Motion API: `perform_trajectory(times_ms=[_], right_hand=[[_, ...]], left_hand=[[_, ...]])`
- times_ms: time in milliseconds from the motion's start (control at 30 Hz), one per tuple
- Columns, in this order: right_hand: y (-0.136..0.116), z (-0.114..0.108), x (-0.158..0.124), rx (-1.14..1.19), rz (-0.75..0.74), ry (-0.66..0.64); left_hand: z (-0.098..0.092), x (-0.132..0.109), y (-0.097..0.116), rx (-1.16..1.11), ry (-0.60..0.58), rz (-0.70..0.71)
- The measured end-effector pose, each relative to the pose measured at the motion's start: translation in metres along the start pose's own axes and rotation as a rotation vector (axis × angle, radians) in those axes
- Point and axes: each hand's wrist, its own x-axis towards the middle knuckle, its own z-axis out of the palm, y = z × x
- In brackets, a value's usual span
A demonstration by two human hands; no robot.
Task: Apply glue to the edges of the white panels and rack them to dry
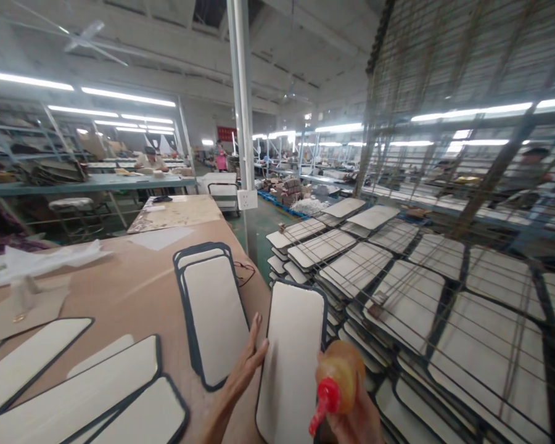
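Observation:
My right hand [358, 416] is wrapped round a squeeze bottle [346, 367] of amber liquid, its red nozzle pointing down and left. Beside it is a pale, round-cornered panel [293, 345] with a dark border, at the table's right edge. A fingertip of the right hand appears to touch the panel's right side. My left hand [247, 364] has its fingers stretched out, with the thumb side against the panel's left edge. Left of that hand, a small stack of similar panels [215, 314] lies on the brown table [161, 296].
More bordered panels [78, 388] lie at the lower left, near white paper [41, 259]. Glasses [244, 271] rest by the stack. Wire racks [398, 283] loaded with panels stand at right, one mesh rack tilted up. A post [244, 117] rises beyond the table; people work farther back.

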Motion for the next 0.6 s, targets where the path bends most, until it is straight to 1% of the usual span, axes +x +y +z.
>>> perform_trajectory(times_ms=[67,100,133,200,233,267,367,433,500,600], right_hand=[[-0.002,-0.006,0.0,-0.033,0.03,-0.015],[-0.003,-0.007,0.0,-0.039,0.028,-0.013],[-0.003,-0.007,-0.001,-0.039,0.015,-0.004],[-0.002,-0.006,-0.002,-0.031,-0.022,0.029],[-0.001,-0.004,-0.002,-0.032,-0.038,0.049],[0.0,-0.001,-0.002,-0.034,-0.05,0.067],[0.002,0.007,-0.005,0.008,-0.078,0.099],[0.001,0.013,-0.008,0.06,-0.061,0.08],[-0.004,0.021,-0.013,0.092,-0.06,0.055],[-0.022,0.038,-0.019,0.065,-0.113,0.029]], left_hand=[[0.002,0.003,-0.003,-0.026,0.066,0.005],[0.004,0.004,-0.004,-0.037,0.054,0.005],[0.005,0.005,-0.005,-0.055,0.007,0.005],[0.008,0.005,-0.004,-0.132,-0.133,0.003],[0.009,0.005,-0.002,-0.178,-0.179,0.01],[0.009,0.004,0.002,-0.217,-0.19,0.016],[0.005,-0.001,0.024,-0.264,-0.143,-0.017],[-0.004,-0.004,0.044,-0.251,-0.155,-0.038],[-0.018,-0.008,0.064,-0.227,-0.147,-0.047],[-0.045,-0.021,0.088,-0.182,-0.053,-0.085]])
